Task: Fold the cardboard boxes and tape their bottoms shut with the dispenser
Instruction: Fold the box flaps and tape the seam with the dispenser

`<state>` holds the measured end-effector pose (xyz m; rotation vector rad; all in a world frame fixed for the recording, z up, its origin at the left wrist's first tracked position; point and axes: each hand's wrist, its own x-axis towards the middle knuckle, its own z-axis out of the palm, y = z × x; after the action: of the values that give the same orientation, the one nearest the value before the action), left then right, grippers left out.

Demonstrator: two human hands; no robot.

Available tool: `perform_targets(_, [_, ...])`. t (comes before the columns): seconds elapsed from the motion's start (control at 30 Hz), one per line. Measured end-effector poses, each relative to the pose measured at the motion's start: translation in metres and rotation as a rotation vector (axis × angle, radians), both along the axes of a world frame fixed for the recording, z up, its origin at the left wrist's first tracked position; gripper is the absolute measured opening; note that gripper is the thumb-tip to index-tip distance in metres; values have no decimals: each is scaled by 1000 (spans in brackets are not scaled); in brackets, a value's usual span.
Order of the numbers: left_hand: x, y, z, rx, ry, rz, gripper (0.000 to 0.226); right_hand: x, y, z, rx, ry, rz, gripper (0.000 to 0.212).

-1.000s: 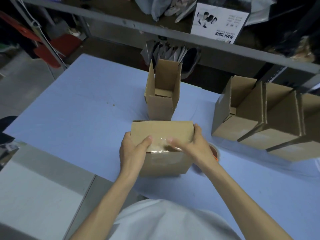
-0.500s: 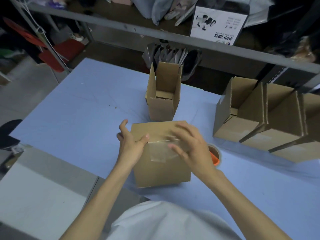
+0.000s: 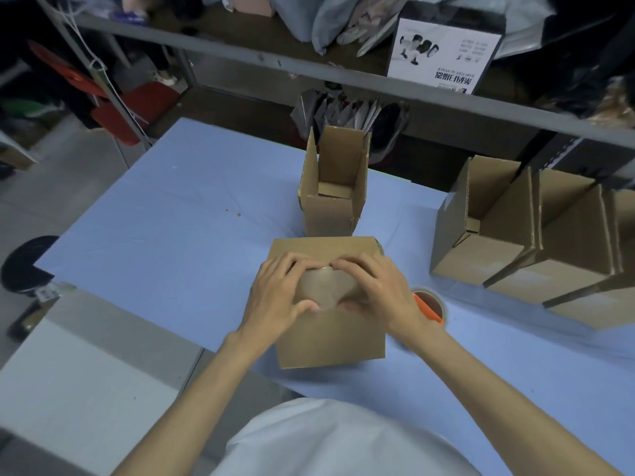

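My left hand (image 3: 278,297) and my right hand (image 3: 378,293) lie flat with fingers spread on the upturned bottom of a cardboard box (image 3: 330,334), pressing on a strip of clear tape (image 3: 321,286) between them; neither hand grips anything. The box sits by the near edge of the blue counter (image 3: 178,235). Just beside my right wrist lies the tape dispenser (image 3: 429,305), orange-handled. An open box (image 3: 335,204) stands upright behind, toward the far edge. A row of folded boxes (image 3: 522,242) lies along the right edge.
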<state>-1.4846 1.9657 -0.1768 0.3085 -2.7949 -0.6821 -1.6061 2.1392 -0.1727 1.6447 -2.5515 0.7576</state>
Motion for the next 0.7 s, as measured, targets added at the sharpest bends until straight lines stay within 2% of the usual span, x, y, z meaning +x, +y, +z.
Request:
perform_targets(0.07, [6, -3, -6, -92, -43, -74, 93, 1, 2, -3, 65, 96, 21, 78])
perform_targets(0.13, [8, -6, -8, -129, -76, -109, 102, -3, 0, -5, 59, 50, 24, 80])
perform_targets(0.17, [6, -5, -7, -74, -63, -91, 98, -3, -2, -6, 12, -15, 1, 74])
perform_targets(0.23, [0, -3, -3, 119, 3, -17, 74, -1, -11, -8, -127, -103, -108, 55])
perform_targets(0.3, [-6, 0, -2, 224, 36, 56, 57, 3, -19, -14, -183, -56, -195, 45])
perform_targets(0.37, [-7, 1, -4, 214, 22, 77, 59, 5, -20, -21, -140, 47, -163, 56])
perform_targets(0.43, [-5, 0, -5, 198, 4, 61, 64, 1, -15, -20, -66, 120, -76, 78])
perform_targets(0.5, [-4, -2, -5, 179, -4, 45, 68, -5, -7, -17, -8, 134, -9, 92])
perform_targets(0.6, [-6, -2, -3, 188, -6, 43, 68, -7, 5, -13, -91, -23, -50, 90])
perform_targets(0.7, [-9, 1, 0, 348, 51, 156, 42, -9, 17, -17, -219, -377, -328, 108])
